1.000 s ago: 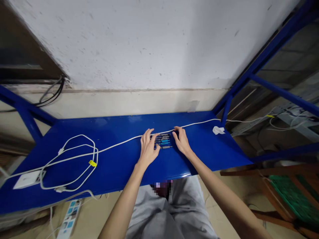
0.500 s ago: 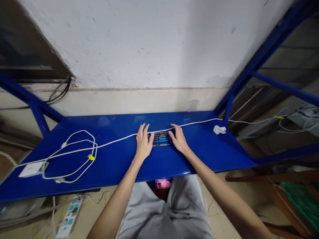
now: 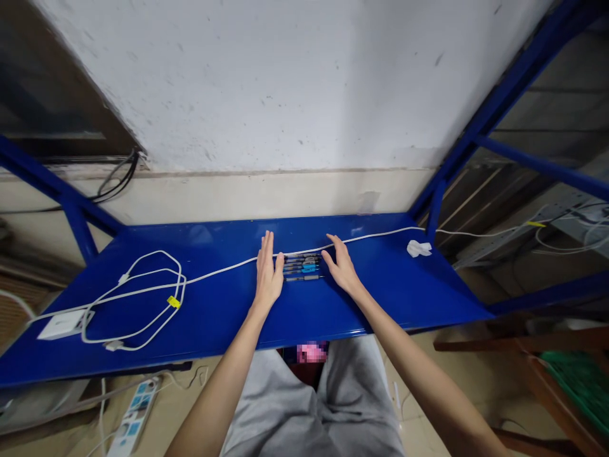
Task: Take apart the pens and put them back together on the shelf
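Observation:
Several pens lie side by side on the blue tabletop, pointing left and right; most have dark barrels and some show light blue. My left hand stands on edge at their left ends, its fingers stretched out and its thumb a little apart. At their right ends is my right hand, fingers spread and thumb toward the pens. Neither hand holds anything. Just behind the pens a long white cable crosses the tabletop and passes by both hands.
On the left lie a looped white cable with a yellow tag and a white box. A crumpled white tissue is at the right. Blue frame posts rise at both ends; a wall stands behind.
My left hand has shifted slightly left, away from the pens, and its fingers have straightened and drawn together. More of the pens' left ends shows. My right hand has hardly moved.

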